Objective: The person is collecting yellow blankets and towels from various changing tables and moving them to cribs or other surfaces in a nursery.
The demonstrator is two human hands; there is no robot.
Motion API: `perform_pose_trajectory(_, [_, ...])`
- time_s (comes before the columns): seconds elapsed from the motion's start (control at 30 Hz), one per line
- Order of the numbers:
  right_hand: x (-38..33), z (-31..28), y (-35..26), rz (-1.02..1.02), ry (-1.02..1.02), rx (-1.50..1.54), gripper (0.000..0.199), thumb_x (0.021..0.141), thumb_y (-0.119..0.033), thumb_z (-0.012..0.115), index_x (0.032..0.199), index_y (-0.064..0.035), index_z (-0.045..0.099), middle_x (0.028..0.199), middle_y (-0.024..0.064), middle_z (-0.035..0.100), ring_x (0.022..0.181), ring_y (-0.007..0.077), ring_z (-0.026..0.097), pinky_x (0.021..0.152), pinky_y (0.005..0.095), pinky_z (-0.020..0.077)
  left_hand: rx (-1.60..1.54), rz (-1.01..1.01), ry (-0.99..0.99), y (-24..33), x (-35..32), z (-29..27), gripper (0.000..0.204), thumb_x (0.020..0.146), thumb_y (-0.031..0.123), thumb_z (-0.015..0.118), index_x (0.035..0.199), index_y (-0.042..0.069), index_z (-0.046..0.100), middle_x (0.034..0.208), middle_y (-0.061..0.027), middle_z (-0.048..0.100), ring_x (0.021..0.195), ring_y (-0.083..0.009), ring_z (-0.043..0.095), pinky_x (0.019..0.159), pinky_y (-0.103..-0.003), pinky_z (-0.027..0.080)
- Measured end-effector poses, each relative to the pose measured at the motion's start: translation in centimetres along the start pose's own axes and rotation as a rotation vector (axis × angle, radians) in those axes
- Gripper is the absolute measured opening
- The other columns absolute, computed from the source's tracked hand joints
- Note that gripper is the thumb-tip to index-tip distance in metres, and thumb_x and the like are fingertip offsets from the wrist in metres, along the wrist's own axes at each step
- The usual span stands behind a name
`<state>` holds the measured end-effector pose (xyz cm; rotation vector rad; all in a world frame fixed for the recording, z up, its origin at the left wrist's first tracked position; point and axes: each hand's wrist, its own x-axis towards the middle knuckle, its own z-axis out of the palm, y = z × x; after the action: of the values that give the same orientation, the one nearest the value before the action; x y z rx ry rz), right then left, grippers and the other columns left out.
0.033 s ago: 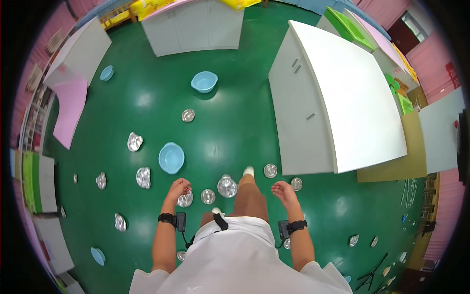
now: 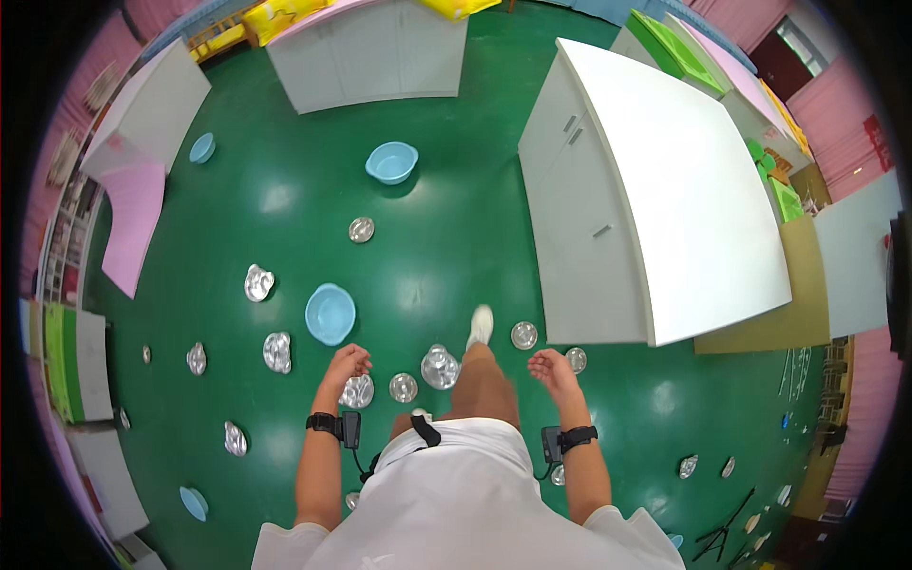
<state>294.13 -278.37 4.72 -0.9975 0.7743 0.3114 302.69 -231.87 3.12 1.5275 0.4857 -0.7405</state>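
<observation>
A big white cabinet-like worktop (image 2: 684, 199) stands on the glossy green floor (image 2: 437, 256), where a light blue plastic basin (image 2: 330, 313) and small shiny metal dishes (image 2: 440, 367) lie scattered before the walking person's loosely curled, empty left hand (image 2: 347, 362) and right hand (image 2: 551, 367).

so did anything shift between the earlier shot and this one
Nothing visibly changed. The left hand and right hand hang empty as before, one white shoe stepped forward, and the blue basin and the metal dishes lie on the green floor in the same places.
</observation>
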Motion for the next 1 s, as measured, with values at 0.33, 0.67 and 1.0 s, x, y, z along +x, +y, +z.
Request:
perform_pose_trajectory(0.33, [26.4, 6.1, -30.3, -0.197, -0.001, 0.012, 0.02, 0.087, -0.022, 0.05, 0.081, -0.0041, 0.056, 0.074, 0.008, 0.062, 0.074, 0.0176, 0.06, 0.072, 0.0305, 0.0488, 0.03, 0.052, -0.046, 26.4, 22.5, 9.0, 0.014, 0.088, 0.02, 0.053, 0.084, 0.007, 0.055, 0.074, -0.0059, 0.062, 0.06, -0.0115, 0.055, 0.054, -0.024, 0.043])
perform_pose_trajectory(0.67, [46.3, 18.0, -53.9, -0.181, -0.198, -0.091, 0.019, 0.087, -0.023, 0.049, 0.088, -0.0053, 0.055, 0.081, 0.0086, 0.061, 0.074, 0.0177, 0.059, 0.068, 0.0292, 0.0474, -0.008, 0.096, -0.046, 48.3, 41.2, 14.2, 0.019, 0.087, 0.026, 0.054, 0.085, 0.007, 0.057, 0.073, -0.0027, 0.06, 0.067, -0.0112, 0.057, 0.061, -0.025, 0.046])
perform_pose_trajectory(1.0, [64.4, 26.5, -70.9, -0.183, -0.144, -0.003, 0.02, 0.087, -0.026, 0.049, 0.085, -0.0067, 0.055, 0.082, 0.0085, 0.061, 0.076, 0.018, 0.058, 0.071, 0.0299, 0.0474, -0.031, 0.189, -0.207, 75.8, 66.6, 20.6, 0.016, 0.088, 0.025, 0.053, 0.082, 0.011, 0.057, 0.069, -0.0013, 0.06, 0.059, -0.0098, 0.054, 0.056, -0.022, 0.044])
